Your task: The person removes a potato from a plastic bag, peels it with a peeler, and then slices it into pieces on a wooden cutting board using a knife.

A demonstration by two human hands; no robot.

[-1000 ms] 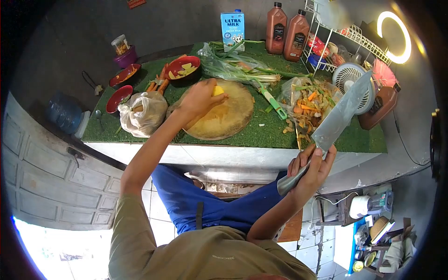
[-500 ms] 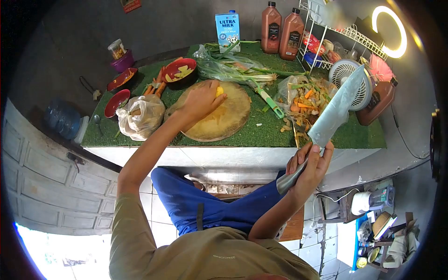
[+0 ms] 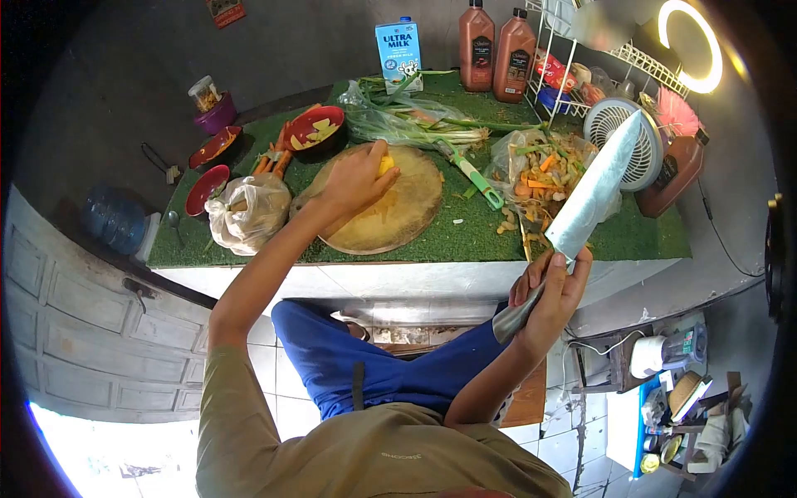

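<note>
Fingers of your left hand [image 3: 353, 178] curl down over a yellow piece [image 3: 384, 163] on the round cutting board [image 3: 398, 207], pinning it near the board's far edge; only its top pokes out past your fingertips. Your right hand [image 3: 548, 295] wraps tight around the cleaver [image 3: 594, 191] handle, blade raised, tilted up and right, well apart from the board. Plastic bag [image 3: 249, 212] sits just left of the board, red bowl [image 3: 315, 130] behind it, green onions [image 3: 423, 124] and peeler [image 3: 473, 174] to the right, scrap bag [image 3: 540, 170] under the blade, milk carton [image 3: 396, 50] at back.
</note>
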